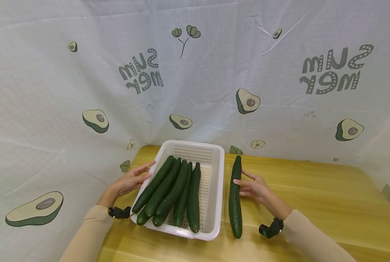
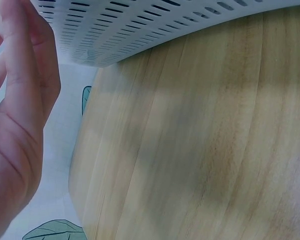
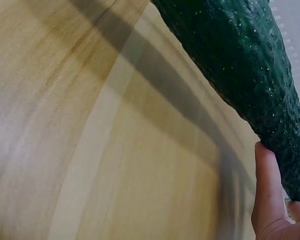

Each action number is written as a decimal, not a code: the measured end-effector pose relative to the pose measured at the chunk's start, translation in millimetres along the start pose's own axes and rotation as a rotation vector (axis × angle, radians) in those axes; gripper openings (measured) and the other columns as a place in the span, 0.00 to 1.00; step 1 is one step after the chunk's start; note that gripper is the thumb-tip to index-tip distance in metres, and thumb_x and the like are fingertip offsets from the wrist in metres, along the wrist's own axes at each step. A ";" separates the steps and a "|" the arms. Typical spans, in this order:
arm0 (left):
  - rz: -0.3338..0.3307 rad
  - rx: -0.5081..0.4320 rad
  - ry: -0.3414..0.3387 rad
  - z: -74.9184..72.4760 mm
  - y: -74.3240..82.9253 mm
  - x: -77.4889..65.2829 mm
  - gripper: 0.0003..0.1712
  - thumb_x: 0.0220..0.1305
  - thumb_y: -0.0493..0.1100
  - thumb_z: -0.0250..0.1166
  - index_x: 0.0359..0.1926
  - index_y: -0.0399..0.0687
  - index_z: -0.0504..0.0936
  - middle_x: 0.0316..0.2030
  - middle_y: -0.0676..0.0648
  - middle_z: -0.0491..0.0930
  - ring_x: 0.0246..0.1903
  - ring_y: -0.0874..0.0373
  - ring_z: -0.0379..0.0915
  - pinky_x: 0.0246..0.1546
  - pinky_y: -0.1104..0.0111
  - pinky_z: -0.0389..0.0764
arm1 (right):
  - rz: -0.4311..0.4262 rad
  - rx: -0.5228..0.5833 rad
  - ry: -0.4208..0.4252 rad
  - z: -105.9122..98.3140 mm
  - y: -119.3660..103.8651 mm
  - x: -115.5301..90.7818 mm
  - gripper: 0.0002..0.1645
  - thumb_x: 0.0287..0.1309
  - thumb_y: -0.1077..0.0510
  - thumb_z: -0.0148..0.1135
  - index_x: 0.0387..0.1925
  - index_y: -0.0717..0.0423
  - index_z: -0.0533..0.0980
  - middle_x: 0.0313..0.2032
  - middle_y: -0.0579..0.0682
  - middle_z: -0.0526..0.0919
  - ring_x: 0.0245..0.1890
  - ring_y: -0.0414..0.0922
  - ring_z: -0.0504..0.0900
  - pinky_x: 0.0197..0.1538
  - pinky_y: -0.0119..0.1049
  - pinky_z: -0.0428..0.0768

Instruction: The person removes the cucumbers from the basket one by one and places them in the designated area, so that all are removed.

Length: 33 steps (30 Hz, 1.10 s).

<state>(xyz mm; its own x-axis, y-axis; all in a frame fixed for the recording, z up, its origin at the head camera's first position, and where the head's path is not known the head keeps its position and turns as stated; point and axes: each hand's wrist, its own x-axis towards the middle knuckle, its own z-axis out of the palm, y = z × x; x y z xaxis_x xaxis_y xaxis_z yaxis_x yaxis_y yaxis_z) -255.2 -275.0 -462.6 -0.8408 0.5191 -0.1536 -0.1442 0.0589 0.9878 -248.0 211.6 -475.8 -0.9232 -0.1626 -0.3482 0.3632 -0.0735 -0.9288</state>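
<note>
My right hand (image 1: pixel 254 187) grips a long dark green cucumber (image 1: pixel 235 203) near its middle, thumb on top. In the right wrist view the bumpy cucumber (image 3: pixel 240 65) is held above the wood, its shadow falling below. A white plastic basket (image 1: pixel 218 189) stands to its left, with several cucumbers (image 1: pixel 172 187) lying lengthwise side by side, mostly in its left part. At the basket's left rim is my left hand (image 1: pixel 132 181), its fingers touching the edge. The left wrist view shows those fingers (image 2: pixel 22 65) fairly straight beside the slotted basket wall (image 2: pixel 115 25); their tips are cut off.
The basket rests on a wooden table (image 1: pixel 296 189), which extends to the right. Behind and at the left hangs a pale curtain (image 1: pixel 208 72) printed with avocados and lettering, close to the table's far edge. Each wrist wears a black camera mount (image 1: pixel 271 228).
</note>
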 end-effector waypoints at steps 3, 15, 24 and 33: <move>-0.001 -0.003 0.002 0.4 0.5 0.0 0.37 0.78 0.39 0.52 0.80 0.52 0.47 0.64 0.39 0.63 0.42 0.58 0.77 0.40 0.67 0.84 | -0.002 0.002 -0.008 -0.1 2.8 2.0 0.53 0.60 0.66 0.69 0.78 0.61 0.48 0.38 0.57 0.86 0.33 0.49 0.87 0.35 0.40 0.86; -0.006 -0.010 0.010 0.3 -1.3 0.7 0.37 0.78 0.40 0.53 0.80 0.53 0.47 0.67 0.37 0.59 0.44 0.58 0.77 0.41 0.66 0.84 | -0.028 -0.004 0.017 5.6 13.4 6.7 0.53 0.60 0.65 0.69 0.78 0.60 0.49 0.35 0.56 0.87 0.30 0.48 0.88 0.32 0.39 0.86; -0.006 -0.015 0.018 -0.6 0.2 1.4 0.37 0.78 0.40 0.54 0.80 0.53 0.48 0.65 0.38 0.62 0.48 0.55 0.77 0.44 0.61 0.84 | -0.023 -0.031 0.069 8.0 14.4 9.0 0.53 0.59 0.63 0.71 0.77 0.61 0.51 0.33 0.55 0.87 0.29 0.47 0.88 0.32 0.39 0.86; -0.010 -0.002 0.026 -0.9 -1.3 1.1 0.37 0.78 0.39 0.54 0.80 0.53 0.48 0.66 0.37 0.61 0.47 0.55 0.77 0.44 0.61 0.84 | -0.013 -0.077 0.112 11.4 14.9 7.2 0.52 0.57 0.63 0.73 0.76 0.63 0.53 0.35 0.57 0.87 0.29 0.48 0.88 0.35 0.42 0.86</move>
<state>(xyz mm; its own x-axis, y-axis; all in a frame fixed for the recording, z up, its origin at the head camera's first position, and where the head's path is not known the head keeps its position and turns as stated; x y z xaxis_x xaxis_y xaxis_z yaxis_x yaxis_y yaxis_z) -256.4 -275.2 -464.1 -0.8525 0.4963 -0.1638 -0.1531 0.0624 0.9862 -247.7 198.1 -490.8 -0.9376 -0.0509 -0.3440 0.3444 0.0019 -0.9388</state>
